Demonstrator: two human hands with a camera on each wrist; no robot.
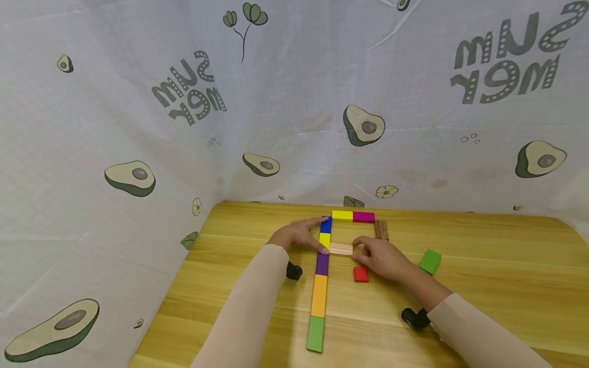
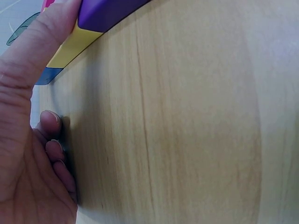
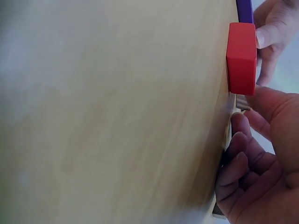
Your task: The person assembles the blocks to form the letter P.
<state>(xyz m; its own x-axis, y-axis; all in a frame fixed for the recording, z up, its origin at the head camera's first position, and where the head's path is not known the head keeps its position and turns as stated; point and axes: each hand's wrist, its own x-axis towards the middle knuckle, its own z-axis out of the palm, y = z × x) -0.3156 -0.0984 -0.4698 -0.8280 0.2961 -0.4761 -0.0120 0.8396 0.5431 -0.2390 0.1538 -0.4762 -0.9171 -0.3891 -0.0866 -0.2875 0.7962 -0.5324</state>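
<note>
A light striped wooden block [image 1: 341,249] lies crosswise on the table, its left end against a column of blocks. My right hand [image 1: 383,257] pinches its right end between thumb and index finger. My left hand [image 1: 296,235] spans the column's upper part, index finger at the blue block [image 1: 326,225] and thumb near where the yellow block [image 1: 324,240] meets the purple block [image 1: 322,264]. In the left wrist view, the left thumb touches the purple block [image 2: 110,11]. Close below the right hand sits a red block [image 1: 361,274], also large in the right wrist view.
An orange block [image 1: 319,295] and a green block [image 1: 315,333] continue the column downward. Another yellow block [image 1: 342,215] and a magenta block [image 1: 363,217] form a top row, with a dark brown block [image 1: 381,230] below its right end. Another green block [image 1: 430,261] lies right.
</note>
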